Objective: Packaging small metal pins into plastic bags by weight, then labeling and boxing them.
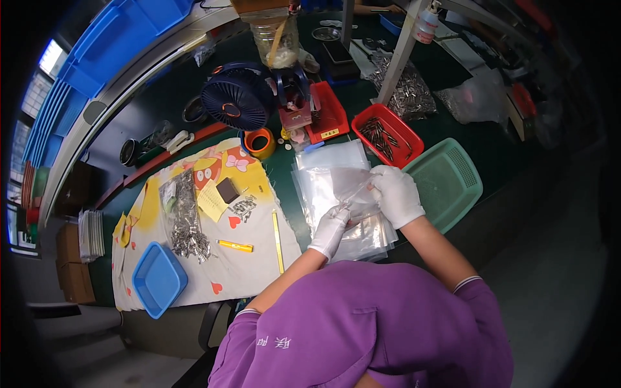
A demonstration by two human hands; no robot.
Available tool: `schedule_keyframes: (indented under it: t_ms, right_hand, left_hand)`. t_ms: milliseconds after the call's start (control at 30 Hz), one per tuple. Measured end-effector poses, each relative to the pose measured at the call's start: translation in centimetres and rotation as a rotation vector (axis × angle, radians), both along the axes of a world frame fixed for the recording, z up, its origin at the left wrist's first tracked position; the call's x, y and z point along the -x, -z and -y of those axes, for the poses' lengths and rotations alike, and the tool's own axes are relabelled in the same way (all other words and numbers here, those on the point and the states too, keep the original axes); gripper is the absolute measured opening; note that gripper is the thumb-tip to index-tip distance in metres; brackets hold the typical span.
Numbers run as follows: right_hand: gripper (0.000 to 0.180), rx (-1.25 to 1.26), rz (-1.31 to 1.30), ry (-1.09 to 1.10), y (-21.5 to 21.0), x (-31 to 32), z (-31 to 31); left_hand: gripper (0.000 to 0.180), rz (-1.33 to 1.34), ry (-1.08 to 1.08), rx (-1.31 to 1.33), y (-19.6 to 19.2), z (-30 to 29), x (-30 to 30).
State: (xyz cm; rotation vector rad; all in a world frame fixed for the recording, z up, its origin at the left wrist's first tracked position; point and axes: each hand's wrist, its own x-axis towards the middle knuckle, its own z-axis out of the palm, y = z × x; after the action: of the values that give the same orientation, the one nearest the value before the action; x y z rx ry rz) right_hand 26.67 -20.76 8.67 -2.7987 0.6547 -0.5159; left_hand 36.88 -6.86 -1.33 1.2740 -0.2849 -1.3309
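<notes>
Both my hands wear white gloves and hold one clear plastic bag (352, 187) above a stack of similar clear bags (315, 185). My left hand (331, 229) pinches the bag's near side, with its fingertips pressed together. My right hand (396, 196) grips the far right part of the bag between thumb and fingers. The bag looks flat and creased; I cannot make out anything inside it. Just beyond my right hand stands a red tray (414, 137) of small slim metal parts (378, 139). A green basket (446, 184) lies to the right of that hand.
On the left, a patterned cloth (152, 223) bears a bag of metal pieces (187, 220), a blue tray (159, 279), a yellow marker (235, 246) and a yellow strip (277, 241). A dark blue fan (234, 100), an orange tape roll (260, 142) and another red tray (333, 107) stand farther back.
</notes>
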Motion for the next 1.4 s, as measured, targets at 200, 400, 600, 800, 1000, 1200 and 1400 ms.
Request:
schedule_keyframes:
  t_ms: [200, 400, 600, 800, 1000, 1200, 1400]
  right_hand:
    - [0.017, 0.019, -0.111, -0.129, 1.7, -0.7, 0.5]
    - [0.024, 0.09, -0.091, -0.467, -0.3, -0.8, 0.9]
    - [0.018, 0.132, -0.39, -0.294, 0.4, -1.4, 1.1]
    - [0.01, 0.335, -0.613, -0.213, 1.3, -2.1, 0.4]
    - [0.01, 0.364, -0.532, -0.095, 2.5, -1.8, 1.1]
    - [0.015, 0.152, -0.283, -0.101, -0.9, -1.6, 1.1]
    - [0.008, 0.196, -0.138, -0.135, -2.2, -1.5, 1.8]
  left_hand:
    - [0.037, 0.023, 0.043, -0.023, -1.4, 0.2, 0.2]
    - [0.02, 0.06, -0.064, -0.003, -4.0, 0.4, 0.6]
    - [0.023, 0.115, 0.02, 0.004, -4.3, 0.5, 0.3]
    - [0.04, 0.172, 0.093, 0.02, -5.7, 0.6, 0.4]
    - [0.039, 0.209, 0.041, 0.042, -5.7, 0.5, 0.3]
    - [0.036, 0.176, -0.098, 0.079, -3.1, 1.3, 1.1]
    - [0.027, 0.05, -0.116, 0.05, -3.9, 1.7, 0.0]
